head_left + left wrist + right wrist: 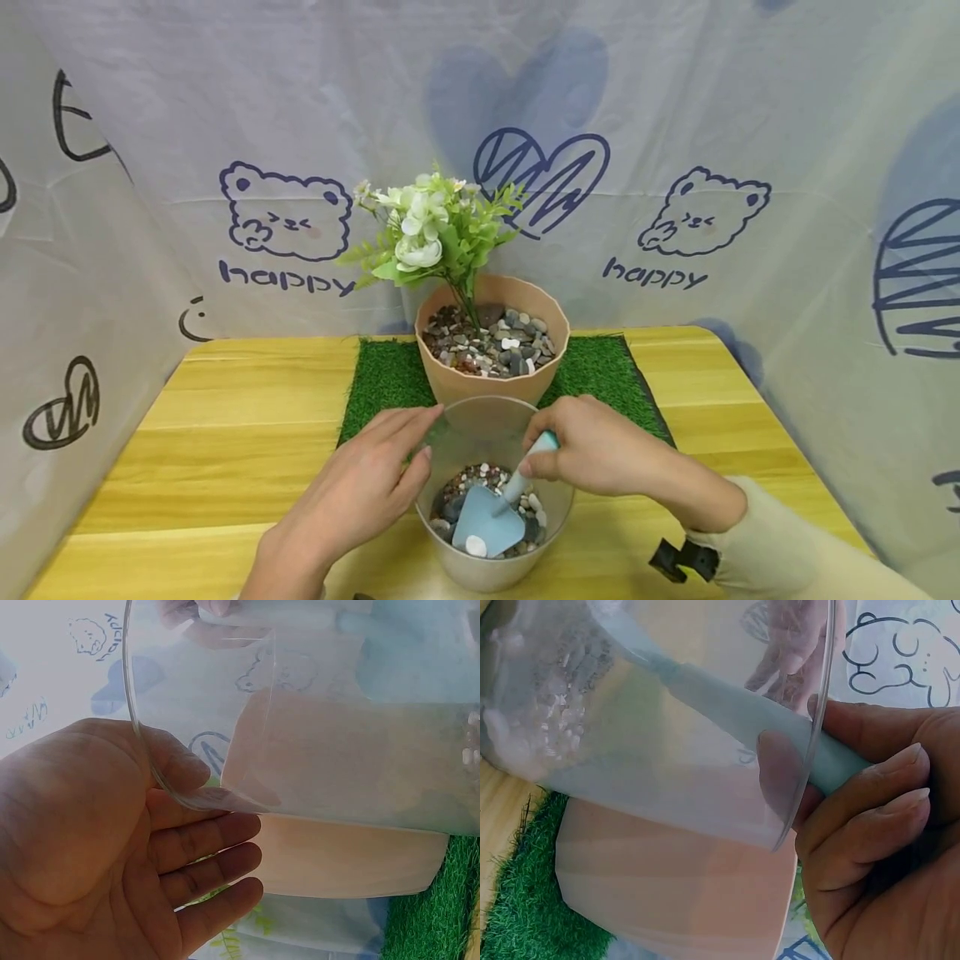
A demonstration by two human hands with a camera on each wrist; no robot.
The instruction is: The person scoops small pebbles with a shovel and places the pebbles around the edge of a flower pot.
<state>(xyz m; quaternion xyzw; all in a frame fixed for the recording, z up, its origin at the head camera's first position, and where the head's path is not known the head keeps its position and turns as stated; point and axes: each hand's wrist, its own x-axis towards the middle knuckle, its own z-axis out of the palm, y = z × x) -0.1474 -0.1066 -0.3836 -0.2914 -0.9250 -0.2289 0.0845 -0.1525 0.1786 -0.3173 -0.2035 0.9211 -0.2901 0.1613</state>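
Note:
A translucent plastic container (557, 533) with pebbles (483, 477) at its bottom stands in front of the planter. My right hand (592, 446) grips the handle of a light blue trowel (487, 517), thumb and fingers around its upper end at the container's rim. The trowel's blade lies inside on the pebbles, with a white stone (476, 546) at its tip. My left hand (367, 475) holds the container's left rim between thumb and index finger. In the left wrist view, the other fingers of that hand (97, 832) extend outside the wall.
Behind the container, a peach planter (491, 387) holds pebbles and an artificial white-flowered plant (431, 229). It stands on a green turf mat (600, 375) on a wooden table (225, 433). Printed cloth (397, 100) hangs around the back and sides.

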